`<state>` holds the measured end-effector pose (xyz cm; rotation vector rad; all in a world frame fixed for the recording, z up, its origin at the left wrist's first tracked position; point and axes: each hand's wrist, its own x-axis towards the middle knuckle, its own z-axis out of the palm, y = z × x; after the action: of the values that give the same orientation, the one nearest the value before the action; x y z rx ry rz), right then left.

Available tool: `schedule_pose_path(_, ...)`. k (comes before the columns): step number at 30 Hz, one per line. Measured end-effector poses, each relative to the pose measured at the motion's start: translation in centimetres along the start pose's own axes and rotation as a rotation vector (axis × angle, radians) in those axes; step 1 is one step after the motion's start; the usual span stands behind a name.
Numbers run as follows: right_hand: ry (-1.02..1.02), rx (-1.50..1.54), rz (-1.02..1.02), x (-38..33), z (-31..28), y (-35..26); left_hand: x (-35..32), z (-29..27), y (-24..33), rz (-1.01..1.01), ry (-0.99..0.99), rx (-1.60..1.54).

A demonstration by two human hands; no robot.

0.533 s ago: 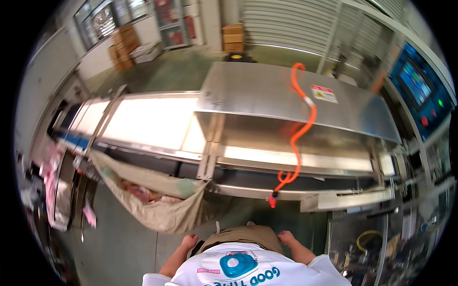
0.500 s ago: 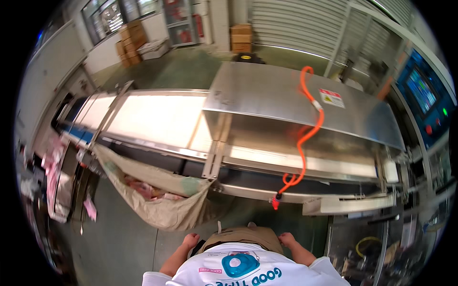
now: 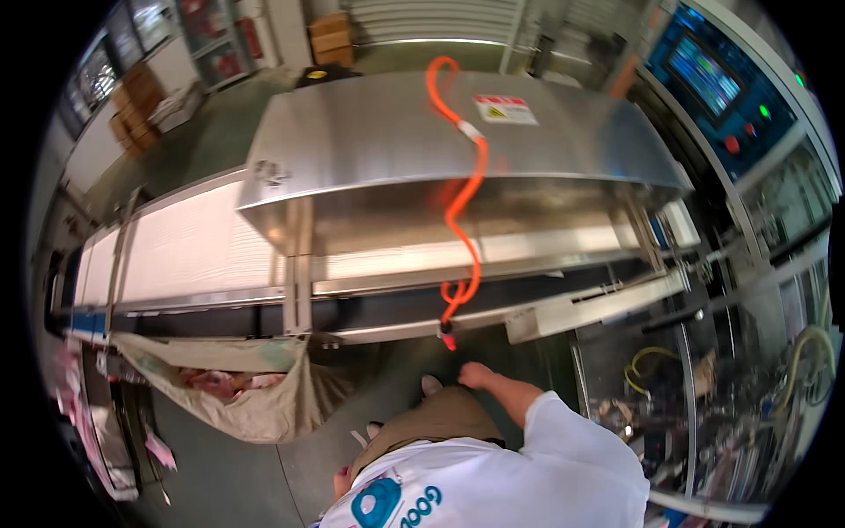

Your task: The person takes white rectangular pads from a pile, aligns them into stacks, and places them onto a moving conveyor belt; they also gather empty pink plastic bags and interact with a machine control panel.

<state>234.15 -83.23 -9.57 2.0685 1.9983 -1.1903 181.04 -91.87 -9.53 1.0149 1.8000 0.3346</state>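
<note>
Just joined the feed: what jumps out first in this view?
The orange coiled hose draped over the steel machine cover at centre, its tip hanging just above the right hand. Left of it runs a long white conveyor belt, with a tan sack slung beneath it holding pinkish scraps. The left hand is low by the person's side, holding nothing visible.

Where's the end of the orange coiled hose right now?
In the head view, the orange coiled hose drapes over the steel machine cover and its tip hangs just below the conveyor frame, centre, slightly above and left of the person's raised right hand.
</note>
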Motion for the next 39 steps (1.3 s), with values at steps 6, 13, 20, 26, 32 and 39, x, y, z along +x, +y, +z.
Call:
schedule_pose_path(6,-0.055,0.273,0.240,-3.4,0.6,-3.3,-0.9,-0.9,2.1,-0.170,0.011,0.279)
schedule_pose_path(13,-0.096,0.331,0.515,-7.4,3.3,-2.2,1.3,-3.1,6.5,0.057,-0.187,0.322)
schedule_pose_path(20,0.140,0.308,0.657,-12.8,5.7,-3.6,2.4,-4.2,16.7,0.516,-0.419,0.304)
schedule_pose_path(26,0.006,0.293,0.629,-12.6,15.8,-16.0,1.0,-15.0,10.4,0.251,-0.287,-0.057)
schedule_pose_path(32,-0.040,0.178,0.374,-7.6,19.1,-26.0,0.3,-26.7,-7.1,0.117,-0.106,0.484)
schedule_pose_path(39,-0.078,-0.148,0.007,2.5,15.0,-32.6,-5.4,-33.3,-20.8,-0.296,0.071,0.288)
